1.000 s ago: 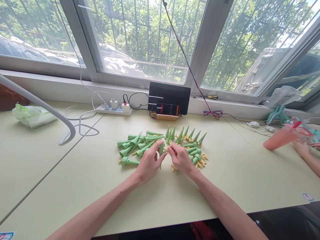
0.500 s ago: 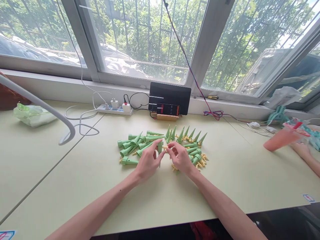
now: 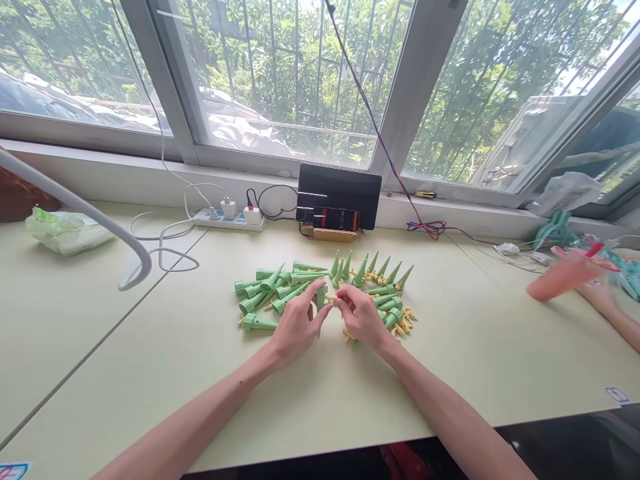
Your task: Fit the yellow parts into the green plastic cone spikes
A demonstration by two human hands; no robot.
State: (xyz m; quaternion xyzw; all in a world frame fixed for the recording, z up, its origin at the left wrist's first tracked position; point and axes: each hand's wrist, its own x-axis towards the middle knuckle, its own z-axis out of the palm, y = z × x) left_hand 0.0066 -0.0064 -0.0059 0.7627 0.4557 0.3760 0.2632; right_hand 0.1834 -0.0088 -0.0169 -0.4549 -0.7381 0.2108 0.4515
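Observation:
Between thumb and fingers, my left hand (image 3: 299, 325) holds a green plastic spike (image 3: 321, 300), its wide end up and its tip pointing down. My right hand (image 3: 361, 315) pinches a small yellow plastic piece (image 3: 331, 299) against the spike's upper side; whether it sits in a hole there I cannot tell. Left of my hands lies a pile of loose green spikes (image 3: 260, 293). Beyond and right of them, several green spikes stand tip up (image 3: 384, 267) with yellow pieces at their bases. More spikes (image 3: 391, 305) and a heap of yellow pieces (image 3: 403, 325) lie beside my right hand.
A phone (image 3: 336, 219) leans on a dark tablet (image 3: 340, 193) by the window. A power strip (image 3: 230, 219) with cables is at back left, near a white curved stand (image 3: 100, 217). At right, a pink drink cup (image 3: 565, 275) stands near another person's hand (image 3: 597, 297).
The green spike has tilted slightly in my left hand, and the yellow piece has turned a little. At far right, the other person's hand has moved by the cup.

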